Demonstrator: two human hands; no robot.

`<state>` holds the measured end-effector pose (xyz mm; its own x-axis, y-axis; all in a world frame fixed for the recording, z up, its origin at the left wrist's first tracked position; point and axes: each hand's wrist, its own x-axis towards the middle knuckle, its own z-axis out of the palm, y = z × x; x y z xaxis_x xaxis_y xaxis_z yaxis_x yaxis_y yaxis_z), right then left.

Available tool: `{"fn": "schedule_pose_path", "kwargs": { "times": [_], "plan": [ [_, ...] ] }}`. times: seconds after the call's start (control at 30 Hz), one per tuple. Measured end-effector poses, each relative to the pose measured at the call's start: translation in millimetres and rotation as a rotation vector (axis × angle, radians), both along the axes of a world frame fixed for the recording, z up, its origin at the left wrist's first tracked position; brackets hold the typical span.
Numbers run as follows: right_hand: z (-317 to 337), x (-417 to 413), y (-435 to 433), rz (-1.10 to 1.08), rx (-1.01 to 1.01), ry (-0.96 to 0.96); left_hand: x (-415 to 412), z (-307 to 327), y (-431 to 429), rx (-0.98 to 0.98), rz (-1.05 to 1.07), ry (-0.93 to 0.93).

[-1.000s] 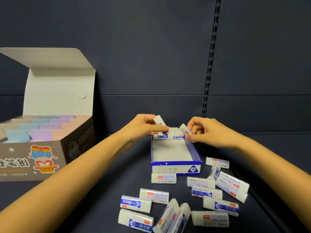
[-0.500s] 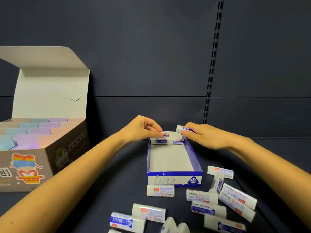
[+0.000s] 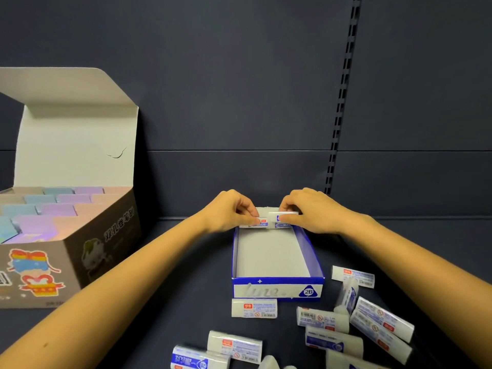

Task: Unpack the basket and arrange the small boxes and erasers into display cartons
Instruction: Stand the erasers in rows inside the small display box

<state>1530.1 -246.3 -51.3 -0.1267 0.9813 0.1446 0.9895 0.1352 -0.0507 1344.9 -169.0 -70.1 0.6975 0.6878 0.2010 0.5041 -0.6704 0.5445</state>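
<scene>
A blue and white open carton [image 3: 277, 288] marked 2B sits on the dark shelf, its floor mostly bare. At its far end, white erasers with blue labels stand in a row [image 3: 269, 223]. My left hand [image 3: 229, 211] pinches the left eraser there. My right hand [image 3: 308, 209] grips another eraser [image 3: 283, 217] and holds it against the top of the row. Several wrapped erasers lie loose on the shelf in front of the carton, one [image 3: 254, 308] just below its front wall, others [image 3: 380, 323] to the right.
A large grey display carton [image 3: 80, 251] with its lid up stands at the left, filled with pastel small boxes [image 3: 53, 209]. The dark back panel rises right behind the blue carton. A slotted upright [image 3: 343, 102] runs down the wall.
Both hands have come closer together at the far end of the carton. The eraser in my right hand has gone from beside the row to lying on it. The view has tilted up a little.
</scene>
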Motion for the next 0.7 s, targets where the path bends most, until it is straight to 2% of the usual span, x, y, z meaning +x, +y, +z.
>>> {"fn": "schedule_pose_path", "kwargs": {
  "times": [0.27, 0.43, 0.57, 0.7],
  "plan": [
    [-4.1, 1.1, 5.9, 0.017, 0.005, 0.014, 7.1, -6.2, 3.4, 0.135, 0.035, 0.127],
    [-5.7, -0.5, 8.9, 0.032, 0.026, 0.009, 6.2, -4.0, 0.9, 0.378, 0.094, 0.274],
    [-8.6, -1.8, 10.5, 0.04, 0.047, -0.037, 4.4, -1.4, 4.0, 0.311, 0.116, 0.25],
    [-11.8, -3.8, 12.9, 0.048, 0.071, -0.099, 6.2, -2.2, 3.6, 0.352, 0.127, 0.264]
  ]
}}
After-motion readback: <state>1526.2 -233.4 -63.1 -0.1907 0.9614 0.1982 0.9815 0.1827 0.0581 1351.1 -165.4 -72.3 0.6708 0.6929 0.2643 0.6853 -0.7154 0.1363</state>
